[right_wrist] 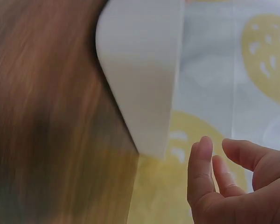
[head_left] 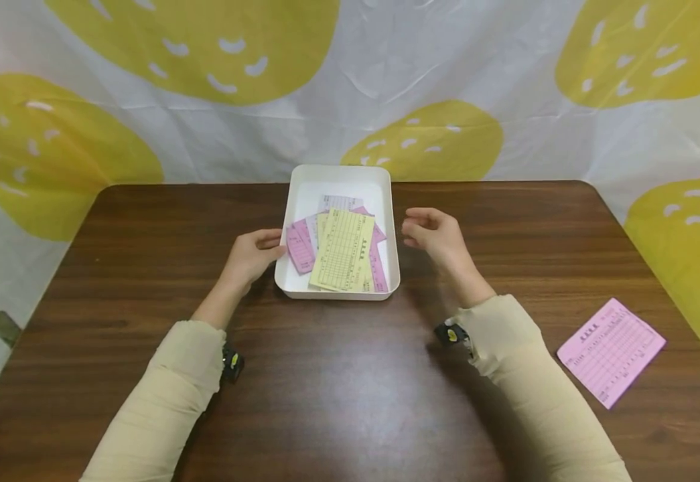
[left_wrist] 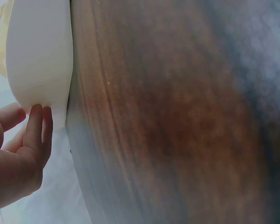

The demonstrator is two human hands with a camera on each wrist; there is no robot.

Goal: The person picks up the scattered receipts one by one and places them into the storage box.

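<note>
A white rectangular tray [head_left: 337, 175] stands at the far middle of the table, holding several overlapping paper slips. On top lies a yellow slip [head_left: 342, 251]; pink slips [head_left: 303, 244] and a pale one [head_left: 342, 201] show from under it. My left hand [head_left: 254, 258] touches the tray's left side, its fingertips against the outer wall and its thumb by the rim in the left wrist view. To the right of the tray my right hand [head_left: 437, 239] hovers a little apart, fingers loosely bent and holding nothing, also in the right wrist view.
A single pink slip [head_left: 611, 351] lies on the brown wooden table [head_left: 350, 402] at the right, beyond my right sleeve. Behind the table hangs a white cloth [head_left: 416, 73] with yellow printed shapes, close to the tray's far end.
</note>
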